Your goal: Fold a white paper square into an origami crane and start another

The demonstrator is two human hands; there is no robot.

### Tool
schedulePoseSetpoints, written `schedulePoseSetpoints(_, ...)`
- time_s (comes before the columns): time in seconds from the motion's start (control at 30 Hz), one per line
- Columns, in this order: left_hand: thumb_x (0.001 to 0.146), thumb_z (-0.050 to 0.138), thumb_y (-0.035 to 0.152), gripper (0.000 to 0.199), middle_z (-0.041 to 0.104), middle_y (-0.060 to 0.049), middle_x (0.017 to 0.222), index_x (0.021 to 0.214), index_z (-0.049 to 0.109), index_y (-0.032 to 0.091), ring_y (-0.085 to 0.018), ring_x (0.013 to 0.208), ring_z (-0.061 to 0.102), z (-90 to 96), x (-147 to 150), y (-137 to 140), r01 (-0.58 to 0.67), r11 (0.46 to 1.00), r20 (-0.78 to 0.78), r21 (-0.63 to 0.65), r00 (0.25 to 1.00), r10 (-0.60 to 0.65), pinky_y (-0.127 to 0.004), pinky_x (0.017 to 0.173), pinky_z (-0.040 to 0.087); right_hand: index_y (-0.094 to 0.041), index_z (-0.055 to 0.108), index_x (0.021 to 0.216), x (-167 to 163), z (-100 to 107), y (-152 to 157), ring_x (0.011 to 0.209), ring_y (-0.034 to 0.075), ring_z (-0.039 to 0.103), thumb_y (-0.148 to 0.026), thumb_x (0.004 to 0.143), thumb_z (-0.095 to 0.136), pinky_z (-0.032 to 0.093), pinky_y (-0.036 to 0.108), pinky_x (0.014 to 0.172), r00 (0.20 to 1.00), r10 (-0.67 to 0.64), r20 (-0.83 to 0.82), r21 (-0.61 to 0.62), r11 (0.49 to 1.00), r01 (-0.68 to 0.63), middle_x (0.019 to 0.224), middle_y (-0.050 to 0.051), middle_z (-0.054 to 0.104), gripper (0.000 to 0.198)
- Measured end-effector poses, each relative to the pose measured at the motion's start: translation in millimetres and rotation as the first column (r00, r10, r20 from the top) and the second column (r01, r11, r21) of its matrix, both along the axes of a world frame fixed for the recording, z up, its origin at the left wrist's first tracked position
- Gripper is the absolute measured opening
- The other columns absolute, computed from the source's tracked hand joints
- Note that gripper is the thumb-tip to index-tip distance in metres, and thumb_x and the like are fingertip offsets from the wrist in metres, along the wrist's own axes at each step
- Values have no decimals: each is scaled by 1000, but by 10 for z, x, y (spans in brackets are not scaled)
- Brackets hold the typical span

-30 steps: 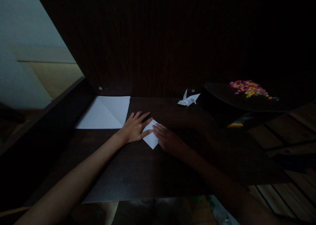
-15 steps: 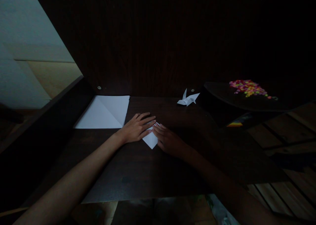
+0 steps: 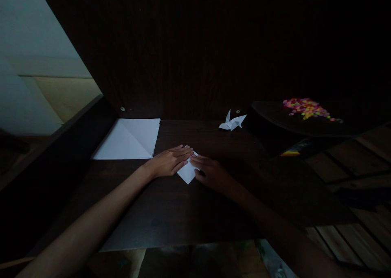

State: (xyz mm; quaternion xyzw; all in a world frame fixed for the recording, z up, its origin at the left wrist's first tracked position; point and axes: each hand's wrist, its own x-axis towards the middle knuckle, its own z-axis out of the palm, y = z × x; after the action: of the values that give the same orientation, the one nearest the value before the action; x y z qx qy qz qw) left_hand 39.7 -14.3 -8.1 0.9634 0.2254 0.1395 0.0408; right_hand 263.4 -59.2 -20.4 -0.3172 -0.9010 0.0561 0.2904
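A small folded piece of white paper [image 3: 187, 174] lies on the dark desk with one corner pointing toward me. My left hand [image 3: 169, 160] rests on its left side, fingers stretched out flat across the upper part. From the right, my right hand [image 3: 209, 170] presses its extended fingers on the paper's right edge, thumb apart from them. The fingertips of both hands nearly meet near the top, hiding much of the upper folds. Farther back on the desk stands a white origami crane [image 3: 232, 123].
A stack of white paper sheets [image 3: 126, 137], the top one creased diagonally, lies at the back left beside the side panel [image 3: 55, 147]. A dark back panel [image 3: 183, 58] rises behind the desk. At right, a raised dark shelf [image 3: 269, 115] bears a pile of colourful small pieces [image 3: 307, 108].
The left fingers have come closer together and lie lower on the paper. My right fingers have straightened and shifted slightly, with the thumb now apart. The paper has barely moved.
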Motion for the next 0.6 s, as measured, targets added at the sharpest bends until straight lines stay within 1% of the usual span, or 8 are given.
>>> schedulePoseSetpoints(0.1, 101, 35, 28, 44, 47, -13, 145, 141, 43, 12, -21, 138, 40, 5, 1, -1, -6, 999, 21, -34, 1000, 7, -43, 117, 32, -11, 64, 117, -5, -2, -16, 119, 26, 60, -15, 81, 57, 50, 43, 102, 996, -92, -12, -36, 995, 91, 124, 17, 66, 36)
schedulePoseSetpoints(0.2, 101, 37, 29, 44, 48, -13, 145, 141, 44, 12, -22, 137, 41, 20, 4, -4, -16, 997, 32, -70, 999, 18, -43, 117, 33, -10, 64, 115, -24, 0, -31, 119, 29, 60, -15, 79, 59, 49, 45, 102, 987, -158, 38, -57, 986, 160, 123, 18, 66, 36)
schedulePoseSetpoints(0.3, 101, 37, 29, 44, 48, -12, 145, 140, 45, 11, -22, 137, 41, 32, 7, -5, -19, 996, 33, -92, 999, 22, -43, 117, 32, -11, 64, 117, -42, -10, -43, 118, 27, 61, -15, 80, 57, 50, 43, 101, 985, -158, 73, -62, 985, 163, 124, 18, 65, 37)
schedulePoseSetpoints(0.5, 101, 38, 30, 43, 49, -12, 144, 139, 46, 13, -22, 136, 43, 26, 5, -2, -21, 995, 44, -95, 999, 25, -43, 116, 35, -12, 64, 116, -44, -45, -49, 120, 25, 60, -13, 81, 55, 50, 41, 102, 988, -134, 76, -18, 991, 136, 125, 17, 65, 36)
schedulePoseSetpoints(0.6, 101, 38, 31, 43, 49, -12, 144, 139, 45, 12, -22, 136, 42, 31, 4, -7, -20, 995, 38, -97, 999, 24, -43, 116, 34, -10, 65, 114, -41, -37, -48, 119, 25, 61, -13, 81, 55, 50, 41, 102, 988, -124, 96, -3, 992, 125, 124, 18, 65, 35)
